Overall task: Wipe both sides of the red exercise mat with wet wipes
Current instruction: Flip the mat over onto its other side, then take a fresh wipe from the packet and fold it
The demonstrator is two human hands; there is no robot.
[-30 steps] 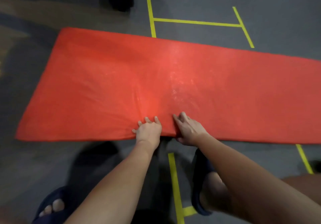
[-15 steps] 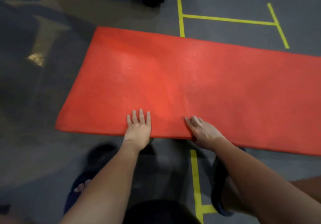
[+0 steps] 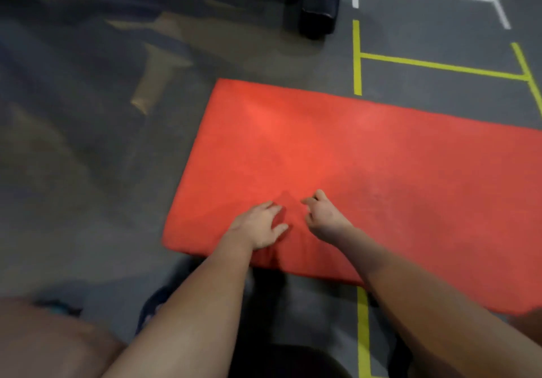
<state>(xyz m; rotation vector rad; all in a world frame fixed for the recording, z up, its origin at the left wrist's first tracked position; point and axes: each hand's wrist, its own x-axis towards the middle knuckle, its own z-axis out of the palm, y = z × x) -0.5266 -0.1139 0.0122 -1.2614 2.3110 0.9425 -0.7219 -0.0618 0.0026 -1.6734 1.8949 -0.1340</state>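
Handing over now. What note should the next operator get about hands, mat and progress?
Left hand: rests on the red mat near its near edge, fingers fairly straight, holding nothing.
Right hand: beside it on the mat, fingers curled; blur hides whether it pinches the mat.
Mat: flat on the grey floor, small wrinkle between the hands, right end out of view.
Wet wipes: none in view.
Done: no telling which side is wiped.
Left: probably fetch wipes, wipe this face, flip, wipe the other.
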